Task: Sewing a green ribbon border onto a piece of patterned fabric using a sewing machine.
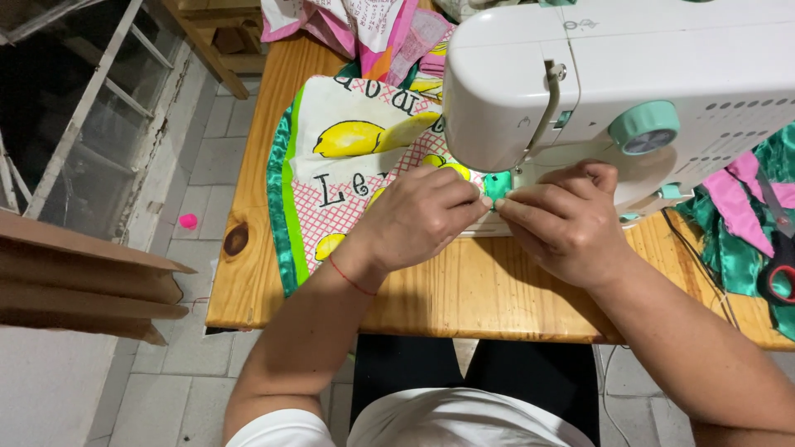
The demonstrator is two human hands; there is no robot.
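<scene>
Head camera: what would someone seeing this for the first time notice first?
Probably the white sewing machine with its mint-green dial, filling the upper right on the wooden table. Just below its head, the left hand and right hand pinch green satin trim together. To the left lies the lemon-print fabric edged in green.

Can't see the needle at all from here, my left hand (pixel 422 217) and right hand (pixel 563 222) bunch up right in front of it. The green strip (pixel 498 185) only peeks out between my fingertips. The sewing machine (pixel 629 74) runs off the top and right edges. Scissors (pixel 778 269) at the table's (pixel 464 290) right edge are half cropped too.
</scene>
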